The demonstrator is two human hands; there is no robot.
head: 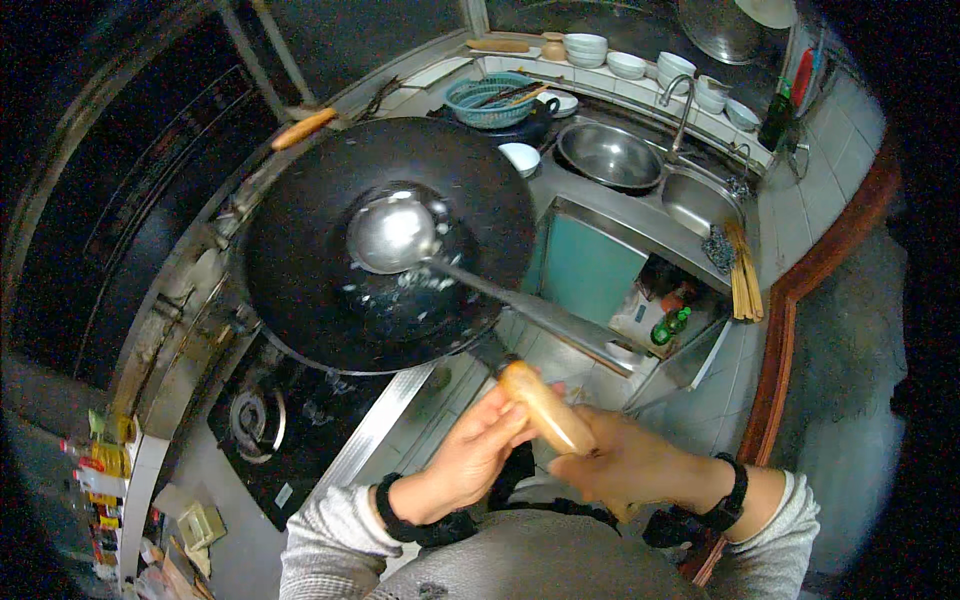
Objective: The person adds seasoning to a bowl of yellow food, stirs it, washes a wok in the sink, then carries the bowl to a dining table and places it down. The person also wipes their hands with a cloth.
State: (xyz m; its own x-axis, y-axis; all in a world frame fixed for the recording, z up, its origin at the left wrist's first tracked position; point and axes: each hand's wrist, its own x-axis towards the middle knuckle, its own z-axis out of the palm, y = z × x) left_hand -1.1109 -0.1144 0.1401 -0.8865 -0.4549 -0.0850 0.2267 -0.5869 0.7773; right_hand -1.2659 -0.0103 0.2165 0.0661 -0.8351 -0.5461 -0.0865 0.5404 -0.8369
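My left hand is wrapped around the light wooden handle of a large black wok. My right hand grips the end of this same handle, its fingers partly hidden. The wok is tilted, its open side facing me, above the stove. Small white pieces and some shiny liquid lie in its bottom. A metal ladle rests inside, bowl in the wok, and its long shaft sticks out over the rim toward the right.
A black glass gas stove with a burner lies at lower left. Beyond the wok are a blue basket, a steel basin, a sink and a faucet. White bowls line the ledge. Bottles stand far left.
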